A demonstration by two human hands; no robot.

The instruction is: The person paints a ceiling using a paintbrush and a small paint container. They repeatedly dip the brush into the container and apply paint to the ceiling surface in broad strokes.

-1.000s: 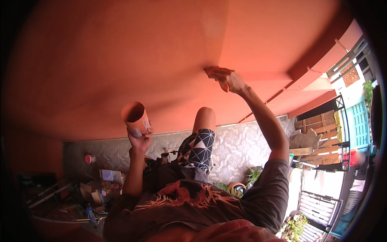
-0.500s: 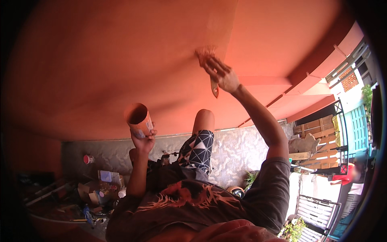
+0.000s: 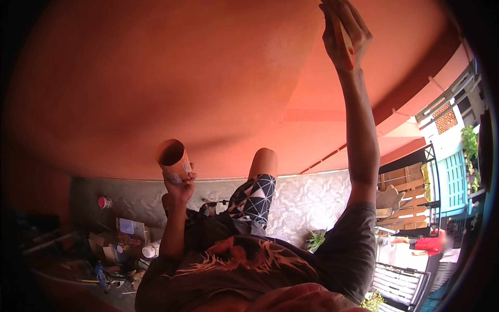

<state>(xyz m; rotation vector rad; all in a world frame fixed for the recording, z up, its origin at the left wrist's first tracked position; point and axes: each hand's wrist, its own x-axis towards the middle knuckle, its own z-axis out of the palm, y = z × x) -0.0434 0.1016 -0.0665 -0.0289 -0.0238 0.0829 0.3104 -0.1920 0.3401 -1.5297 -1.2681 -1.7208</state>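
Note:
High at the upper edge, my right hand (image 3: 349,35) grips a paintbrush by its handle (image 3: 343,46); the brush's bristles are hidden or out of the picture. A broad coral-orange wall (image 3: 182,78) fills the upper part of the view, with a darker, wet-looking patch near its middle top. Down at the left, my left hand (image 3: 180,187) is wrapped round an orange-smeared cylindrical paint can (image 3: 180,167). The can tilts slightly, its open mouth facing up toward the wall. How much paint is inside cannot be seen.
Patterned floor tiles (image 3: 301,200) run below the wall. At the lower left lie a small red-and-white bucket (image 3: 105,202), a cardboard box (image 3: 102,246) and a white tub (image 3: 151,249). Rightward stand a green plant (image 3: 316,240), wooden slats (image 3: 408,195) and a person in red (image 3: 429,243).
My right hand has swung up and to the right with the paintbrush, away from the middle of the wall. The left hand and paint can have shifted slightly left and down.

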